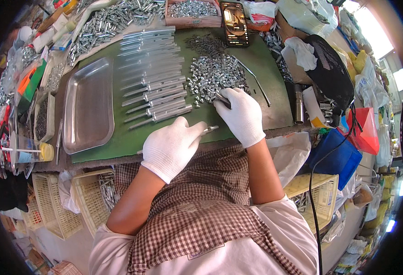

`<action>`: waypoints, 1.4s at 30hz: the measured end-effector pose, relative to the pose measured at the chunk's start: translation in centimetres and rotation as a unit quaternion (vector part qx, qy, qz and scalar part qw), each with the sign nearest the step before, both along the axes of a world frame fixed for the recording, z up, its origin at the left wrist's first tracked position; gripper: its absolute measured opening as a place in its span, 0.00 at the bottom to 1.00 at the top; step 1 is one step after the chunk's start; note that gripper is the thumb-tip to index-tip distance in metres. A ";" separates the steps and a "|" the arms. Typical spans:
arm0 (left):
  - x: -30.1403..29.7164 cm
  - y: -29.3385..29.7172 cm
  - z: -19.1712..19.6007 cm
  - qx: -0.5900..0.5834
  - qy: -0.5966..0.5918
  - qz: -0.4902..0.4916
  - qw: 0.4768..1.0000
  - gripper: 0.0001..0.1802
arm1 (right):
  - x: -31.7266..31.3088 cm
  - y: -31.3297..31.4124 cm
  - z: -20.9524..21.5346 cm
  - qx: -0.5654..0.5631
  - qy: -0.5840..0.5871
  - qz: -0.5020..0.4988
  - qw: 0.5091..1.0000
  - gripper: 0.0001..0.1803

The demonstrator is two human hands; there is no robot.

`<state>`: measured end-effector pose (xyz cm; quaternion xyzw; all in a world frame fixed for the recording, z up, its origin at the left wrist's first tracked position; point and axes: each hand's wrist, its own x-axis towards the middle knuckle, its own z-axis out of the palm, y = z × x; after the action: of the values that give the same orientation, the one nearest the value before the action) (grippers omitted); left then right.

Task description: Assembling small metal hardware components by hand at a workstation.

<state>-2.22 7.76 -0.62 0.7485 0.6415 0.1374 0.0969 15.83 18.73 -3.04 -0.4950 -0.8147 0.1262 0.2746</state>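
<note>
My left hand, in a white knit glove, is closed around a metal rod at the near edge of the green mat. The rod's silvery end pokes out past the fingers; the palm hides most of its length. Further right, my gloved right hand pinches a short metal piece, partly covered by the fingers. It is by the near side of a heap of small silvery metal sleeves. Several metal rods with thicker cylinder ends lie in a column left of the heap.
A shallow steel tray lies at left. Beyond the heap are dark screws and a propped phone. A thin bent rod and an upright metal tube stand right. Metal parts fill the back; a black cable hangs at right.
</note>
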 end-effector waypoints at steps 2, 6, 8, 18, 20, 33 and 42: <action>0.0 0.0 0.0 0.006 -0.007 -0.004 1.000 0.11 | 0.3 -0.3 0.0 0.000 0.000 0.004 1.000 0.09; 0.1 -0.1 0.0 -0.002 0.002 -0.004 1.000 0.11 | 0.5 -0.8 0.3 -0.014 -0.006 -0.009 1.000 0.08; 0.1 0.0 0.1 -0.003 0.003 -0.004 1.000 0.11 | 0.5 -0.8 0.3 -0.008 -0.004 -0.008 1.000 0.08; 0.1 0.5 0.5 -0.019 0.005 0.001 1.000 0.11 | 2.3 -3.2 1.5 -0.102 0.108 0.095 0.984 0.08; 0.1 0.4 0.4 -0.018 -0.004 0.003 1.000 0.11 | 2.5 -3.9 1.6 -0.132 0.112 0.105 0.979 0.09; 0.2 0.2 0.4 -0.020 -0.005 0.004 1.000 0.11 | 1.1 -4.4 1.0 -0.100 0.081 0.110 0.986 0.07; -0.2 0.0 -0.4 0.027 0.015 -0.029 0.999 0.13 | 1.1 -4.6 1.3 -0.126 0.076 0.108 0.983 0.09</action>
<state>-2.42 7.79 -1.03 0.7709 0.6171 0.1410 0.0709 16.95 14.13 -1.76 -0.4234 -0.8179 0.2941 0.2555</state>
